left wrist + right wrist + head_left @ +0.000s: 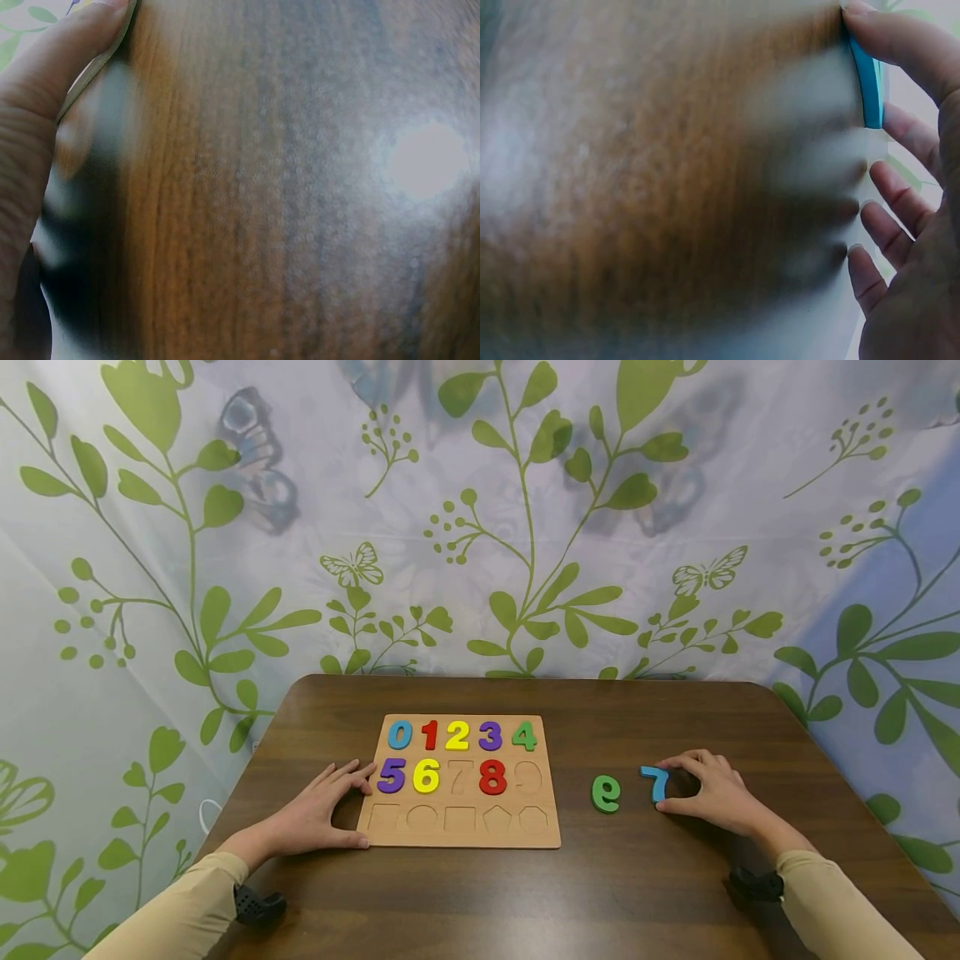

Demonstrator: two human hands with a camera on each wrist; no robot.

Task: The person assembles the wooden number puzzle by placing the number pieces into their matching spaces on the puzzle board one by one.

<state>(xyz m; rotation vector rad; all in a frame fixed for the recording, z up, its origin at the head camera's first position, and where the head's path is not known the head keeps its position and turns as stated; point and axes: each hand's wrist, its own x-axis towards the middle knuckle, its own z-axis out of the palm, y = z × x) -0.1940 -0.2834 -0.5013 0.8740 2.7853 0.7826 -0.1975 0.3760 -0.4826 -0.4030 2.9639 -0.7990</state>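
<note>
In the head view, a wooden number puzzle board (465, 841) lies flat on the table. My left hand (311, 814) rests against its left edge, fingers and thumb spread along the side. In the left wrist view only the thumb (45, 82) shows clearly, touching the board's edge. To the right of the board, my right hand (708, 789) pinches a blue number 7 (657, 783) between thumb and index finger. The right wrist view shows this blue piece (867, 86) edge-on, the other fingers spread. Between board and right hand lies a green number 9 (597, 794).
Coloured numbers 0 to 6 and a red 8 (492, 777) sit in the board. Bare recesses shaped like 7 (459, 777) and 9 (528, 777) show in the second row, with several shape recesses below. A brown table (480, 893) meets a leaf-patterned curtain (480, 568) behind.
</note>
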